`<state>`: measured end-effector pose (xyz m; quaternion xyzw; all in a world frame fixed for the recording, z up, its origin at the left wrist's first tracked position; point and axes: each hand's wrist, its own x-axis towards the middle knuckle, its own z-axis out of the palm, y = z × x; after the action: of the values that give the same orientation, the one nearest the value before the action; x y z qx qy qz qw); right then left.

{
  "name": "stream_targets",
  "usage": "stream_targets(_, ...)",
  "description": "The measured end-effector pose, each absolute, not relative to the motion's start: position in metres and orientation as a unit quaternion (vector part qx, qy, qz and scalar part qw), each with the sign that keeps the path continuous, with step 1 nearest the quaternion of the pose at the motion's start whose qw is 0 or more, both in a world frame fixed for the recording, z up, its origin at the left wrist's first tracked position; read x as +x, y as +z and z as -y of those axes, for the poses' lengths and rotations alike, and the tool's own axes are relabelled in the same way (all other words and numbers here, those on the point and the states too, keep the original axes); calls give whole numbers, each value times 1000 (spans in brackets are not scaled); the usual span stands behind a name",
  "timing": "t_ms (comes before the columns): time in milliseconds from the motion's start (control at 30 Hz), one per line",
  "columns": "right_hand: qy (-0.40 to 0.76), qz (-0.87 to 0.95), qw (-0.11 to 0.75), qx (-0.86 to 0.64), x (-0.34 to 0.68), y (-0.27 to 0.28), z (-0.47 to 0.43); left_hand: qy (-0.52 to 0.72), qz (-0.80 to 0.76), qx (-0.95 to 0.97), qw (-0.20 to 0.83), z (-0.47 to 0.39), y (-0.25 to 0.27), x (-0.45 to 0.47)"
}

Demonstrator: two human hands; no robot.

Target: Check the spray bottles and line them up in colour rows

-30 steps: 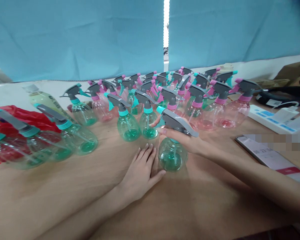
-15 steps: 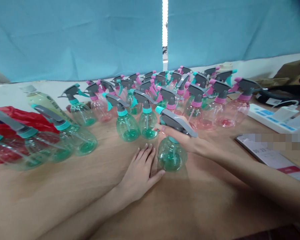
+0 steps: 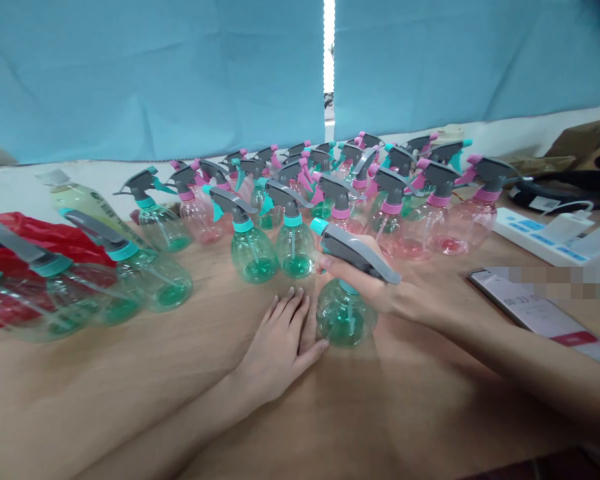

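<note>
My right hand [image 3: 360, 273] is wrapped round the neck and trigger of a green spray bottle [image 3: 344, 319] with a grey head and a teal nozzle. The bottle is close to upright, low over the table or on it; I cannot tell which. My left hand [image 3: 277, 347] lies flat on the wooden table [image 3: 220, 427], fingers spread, its thumb close to the bottle's base. Just beyond my hands stand two more green bottles, one on the left [image 3: 254, 253] and one on the right [image 3: 295, 247].
Pink spray bottles [image 3: 453, 230] and green ones crowd the back. More green bottles [image 3: 155, 277] stand at left by a red plastic bag [image 3: 15, 230] and a pale bottle [image 3: 77, 200]. At right are a phone [image 3: 540, 313], a power strip [image 3: 535, 233] and a blue curtain [image 3: 155, 80] behind.
My right hand has tipped the spray head slightly, its rear end moving a little right and down. The fingers at the trigger have drawn in. My left hand stays in place.
</note>
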<state>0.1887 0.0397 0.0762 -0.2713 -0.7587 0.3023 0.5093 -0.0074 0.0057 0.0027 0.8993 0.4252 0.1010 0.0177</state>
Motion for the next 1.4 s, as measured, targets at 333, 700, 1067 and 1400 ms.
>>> stream_targets(333, 340, 721, 519, -309, 187, 78, -36, 102, -427, 898, 24, -5, 5, -7)
stream_targets(700, 349, 693, 551, -308, 184, 66, -41, 141, -414, 897, 69, -5, 5, -8)
stream_targets(1067, 320, 712, 543, -310, 152, 66, -42, 314, -430, 826, 184, 4, 7, -13)
stream_targets(1400, 311, 726, 556, -261, 68, 77, -31, 455, -478, 747, 84, 26, 9, -59)
